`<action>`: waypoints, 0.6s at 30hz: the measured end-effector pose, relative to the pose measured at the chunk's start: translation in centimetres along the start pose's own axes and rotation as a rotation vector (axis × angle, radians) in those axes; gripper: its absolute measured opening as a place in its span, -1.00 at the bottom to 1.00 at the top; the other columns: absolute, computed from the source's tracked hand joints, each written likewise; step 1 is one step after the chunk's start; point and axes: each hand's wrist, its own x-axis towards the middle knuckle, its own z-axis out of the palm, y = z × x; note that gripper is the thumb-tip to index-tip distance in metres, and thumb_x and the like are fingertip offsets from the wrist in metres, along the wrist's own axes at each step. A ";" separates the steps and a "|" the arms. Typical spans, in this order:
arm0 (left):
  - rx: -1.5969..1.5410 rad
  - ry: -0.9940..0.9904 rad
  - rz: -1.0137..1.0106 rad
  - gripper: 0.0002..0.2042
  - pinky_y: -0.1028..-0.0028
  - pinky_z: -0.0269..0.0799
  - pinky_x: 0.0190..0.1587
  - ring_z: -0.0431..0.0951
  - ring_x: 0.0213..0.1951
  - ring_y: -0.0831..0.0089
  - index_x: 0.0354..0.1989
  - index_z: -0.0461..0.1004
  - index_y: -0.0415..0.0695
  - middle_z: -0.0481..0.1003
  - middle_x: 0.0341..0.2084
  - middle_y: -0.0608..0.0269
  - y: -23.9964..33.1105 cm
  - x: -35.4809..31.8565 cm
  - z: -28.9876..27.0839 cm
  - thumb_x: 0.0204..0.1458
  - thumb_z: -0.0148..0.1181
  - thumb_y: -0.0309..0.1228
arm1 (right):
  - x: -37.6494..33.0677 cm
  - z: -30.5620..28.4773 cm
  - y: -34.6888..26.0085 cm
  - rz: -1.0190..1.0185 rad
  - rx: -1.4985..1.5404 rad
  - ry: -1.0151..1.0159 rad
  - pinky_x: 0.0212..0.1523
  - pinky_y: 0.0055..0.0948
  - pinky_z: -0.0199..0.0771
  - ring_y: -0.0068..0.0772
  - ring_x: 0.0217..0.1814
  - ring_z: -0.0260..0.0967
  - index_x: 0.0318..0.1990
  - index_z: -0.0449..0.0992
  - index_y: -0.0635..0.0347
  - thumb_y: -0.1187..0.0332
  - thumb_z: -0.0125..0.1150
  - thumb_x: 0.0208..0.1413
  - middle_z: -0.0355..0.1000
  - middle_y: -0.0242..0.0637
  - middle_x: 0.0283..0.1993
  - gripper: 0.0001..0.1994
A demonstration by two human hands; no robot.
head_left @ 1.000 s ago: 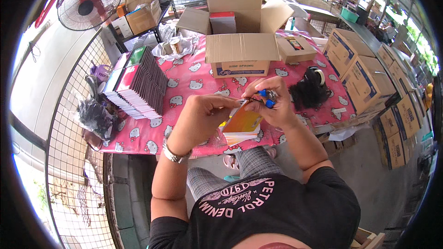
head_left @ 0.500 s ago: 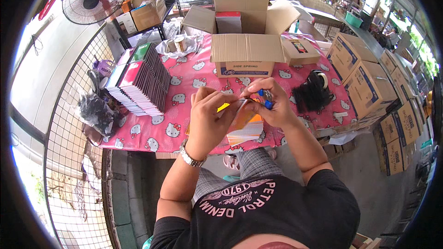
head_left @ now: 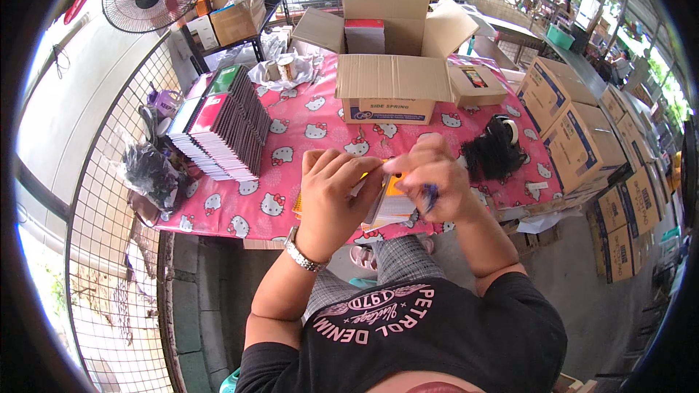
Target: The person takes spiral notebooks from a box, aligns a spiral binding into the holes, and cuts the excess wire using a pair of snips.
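Note:
My left hand (head_left: 338, 182), a watch on its wrist, is closed on a thin notebook (head_left: 374, 204) with a yellow-orange cover, tilted above the table's near edge. My right hand (head_left: 440, 182) is at the notebook's upper edge, its fingertips close to those of the left and blurred by motion. Tucked in the right palm is a small blue-handled hand tool (head_left: 430, 195); its working end is hidden. Just beneath both hands lies a stack of orange-covered notebooks (head_left: 397, 209), white page edges toward me.
Tall stacks of bound notebooks (head_left: 226, 124) stand at left beside a plastic bag (head_left: 149, 175). An open carton (head_left: 393, 87) with red-topped books is at the back. Black binding coils (head_left: 491, 149) and a tape roll (head_left: 512, 129) lie at right, near stacked cartons (head_left: 582, 135).
My right hand has turned over and smears with motion, the blue handles shifting lower in its palm. The held notebook now stands more edge-on. My left hand has stayed nearly in place.

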 end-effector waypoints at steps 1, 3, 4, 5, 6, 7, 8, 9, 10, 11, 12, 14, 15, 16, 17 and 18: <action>-0.004 -0.006 -0.020 -0.89 0.42 0.27 -0.25 0.47 -0.45 0.39 -0.38 0.61 -0.13 0.56 -0.51 0.31 -0.1 0.0 0.0 -0.12 0.35 -0.55 | 0.0 -0.3 -0.2 -0.027 -0.086 -0.108 0.05 -0.25 0.21 -0.25 -0.10 0.35 -0.07 0.38 0.02 0.55 0.31 -0.31 0.47 -0.35 0.09 -0.48; -0.054 -0.040 -0.083 -0.90 0.43 0.30 -0.28 0.48 -0.48 0.40 -0.38 0.61 -0.16 0.56 -0.52 0.28 -0.3 -0.1 0.2 -0.11 0.34 -0.56 | 0.0 -0.2 -0.5 -0.024 -0.105 -0.113 0.04 -0.25 0.23 -0.26 -0.11 0.34 -0.08 0.40 0.03 0.57 0.29 -0.35 0.47 -0.37 0.07 -0.47; -0.097 -0.066 -0.129 -0.90 0.44 0.31 -0.30 0.48 -0.49 0.41 -0.37 0.61 -0.17 0.56 -0.53 0.26 -0.6 -0.2 0.3 -0.09 0.33 -0.56 | 0.1 -0.2 -0.6 -0.023 -0.114 -0.116 0.03 -0.26 0.24 -0.27 -0.12 0.33 -0.08 0.40 0.03 0.58 0.28 -0.36 0.48 -0.38 0.06 -0.47; -0.139 -0.088 -0.175 -0.91 0.45 0.33 -0.32 0.48 -0.51 0.42 -0.37 0.61 -0.19 0.56 -0.54 0.25 -0.7 -0.3 0.2 -0.08 0.33 -0.57 | 0.1 -0.5 -0.6 0.001 -0.060 -0.137 0.03 -0.26 0.26 -0.26 -0.12 0.34 -0.08 0.40 0.04 0.58 0.28 -0.34 0.48 -0.37 0.06 -0.48; -0.189 -0.104 -0.189 -0.92 0.47 0.34 -0.35 0.49 -0.52 0.46 -0.36 0.61 -0.21 0.55 -0.55 0.23 -0.7 -0.2 0.1 -0.06 0.32 -0.56 | 0.1 -1.1 -0.5 0.024 -0.007 -0.158 0.02 -0.26 0.28 -0.26 -0.12 0.35 -0.07 0.40 0.05 0.59 0.28 -0.31 0.48 -0.36 0.05 -0.49; -0.239 -0.120 -0.202 -0.93 0.50 0.35 -0.38 0.49 -0.52 0.49 -0.36 0.61 -0.23 0.55 -0.56 0.22 -0.8 -0.1 0.0 -0.04 0.32 -0.56 | 0.1 -1.5 -0.4 0.047 0.048 -0.179 0.01 -0.26 0.30 -0.25 -0.11 0.36 -0.07 0.40 0.05 0.59 0.29 -0.28 0.48 -0.35 0.05 -0.50; -0.289 -0.138 -0.217 -0.94 0.52 0.36 -0.41 0.50 -0.53 0.52 -0.36 0.61 -0.24 0.55 -0.57 0.21 -0.8 -0.1 0.0 -0.02 0.31 -0.56 | 0.1 -1.7 -0.2 0.072 0.141 -0.166 0.00 -0.26 0.32 -0.24 -0.11 0.38 -0.07 0.40 0.06 0.58 0.29 -0.22 0.48 -0.33 0.03 -0.54; -0.319 -0.163 -0.246 -0.94 0.54 0.36 -0.42 0.50 -0.53 0.56 -0.36 0.60 -0.26 0.56 -0.57 0.21 -0.8 -0.1 -0.1 -0.01 0.31 -0.55 | 0.2 -1.8 -0.1 0.097 0.235 -0.153 -0.01 -0.26 0.34 -0.23 -0.10 0.39 -0.07 0.40 0.06 0.57 0.30 -0.15 0.48 -0.32 0.02 -0.58; -0.347 -0.188 -0.274 -0.93 0.57 0.36 -0.43 0.50 -0.52 0.59 -0.36 0.60 -0.27 0.56 -0.57 0.22 -0.7 -0.1 -0.3 0.00 0.31 -0.55 | 0.2 -1.9 0.0 0.121 0.329 -0.139 -0.01 -0.26 0.37 -0.23 -0.10 0.41 -0.08 0.40 0.06 0.56 0.30 -0.09 0.48 -0.30 0.01 -0.62; -0.377 -0.215 -0.301 -0.93 0.59 0.37 -0.44 0.50 -0.52 0.63 -0.36 0.60 -0.28 0.57 -0.58 0.23 -0.6 0.0 -0.3 0.02 0.30 -0.54 | 0.1 -1.9 0.4 0.118 0.362 -0.121 -0.02 -0.29 0.40 -0.25 -0.08 0.44 -0.06 0.37 0.09 0.48 0.28 0.09 0.48 -0.20 -0.04 -0.71; -0.403 -0.229 -0.327 -0.92 0.59 0.37 -0.44 0.49 -0.52 0.64 -0.35 0.60 -0.29 0.57 -0.57 0.23 -0.5 0.1 -0.4 0.02 0.30 -0.53 | -0.2 -1.7 0.6 0.145 0.445 -0.083 -0.01 -0.30 0.40 -0.28 -0.07 0.44 -0.05 0.36 0.09 0.47 0.26 0.11 0.48 -0.18 -0.04 -0.72; -0.454 -0.256 -0.379 -0.91 0.60 0.37 -0.45 0.49 -0.51 0.67 -0.35 0.60 -0.31 0.58 -0.57 0.25 -0.4 0.3 -0.4 0.03 0.30 -0.52 | -0.5 -1.2 0.9 0.200 0.611 -0.005 0.00 -0.33 0.40 -0.32 -0.06 0.43 -0.02 0.33 0.11 0.45 0.23 0.16 0.47 -0.14 -0.06 -0.73; -0.460 -0.267 -0.403 -0.89 0.59 0.38 -0.46 0.49 -0.53 0.65 -0.34 0.60 -0.31 0.58 -0.57 0.22 -0.3 0.4 -0.4 0.02 0.30 -0.51 | -0.7 -1.3 1.2 0.221 0.659 -0.010 0.00 -0.38 0.40 -0.41 -0.06 0.40 0.00 0.29 0.12 0.42 0.25 0.17 0.45 -0.12 -0.06 -0.69; -0.466 -0.278 -0.426 -0.88 0.57 0.39 -0.47 0.50 -0.54 0.63 -0.33 0.61 -0.31 0.59 -0.56 0.20 -0.3 0.5 -0.4 0.02 0.31 -0.49 | -0.9 -1.2 1.3 0.285 0.661 0.027 0.00 -0.38 0.39 -0.44 -0.07 0.39 0.00 0.29 0.13 0.41 0.26 0.17 0.44 -0.14 -0.05 -0.68; -0.470 -0.288 -0.452 -0.86 0.56 0.39 -0.48 0.51 -0.55 0.61 -0.33 0.61 -0.31 0.60 -0.56 0.18 -0.2 0.5 -0.5 0.01 0.31 -0.48 | -1.0 -0.9 1.3 0.349 0.667 0.064 0.00 -0.39 0.39 -0.46 -0.08 0.37 0.00 0.28 0.13 0.39 0.27 0.16 0.44 -0.15 -0.04 -0.67; -0.471 -0.292 -0.470 -0.86 0.56 0.40 -0.48 0.50 -0.55 0.61 -0.33 0.61 -0.31 0.59 -0.56 0.18 -0.1 0.6 -0.6 0.01 0.32 -0.47 | -0.9 -0.7 1.2 0.412 0.671 0.101 0.00 -0.39 0.39 -0.48 -0.08 0.36 0.00 0.28 0.13 0.38 0.28 0.16 0.43 -0.16 -0.03 -0.66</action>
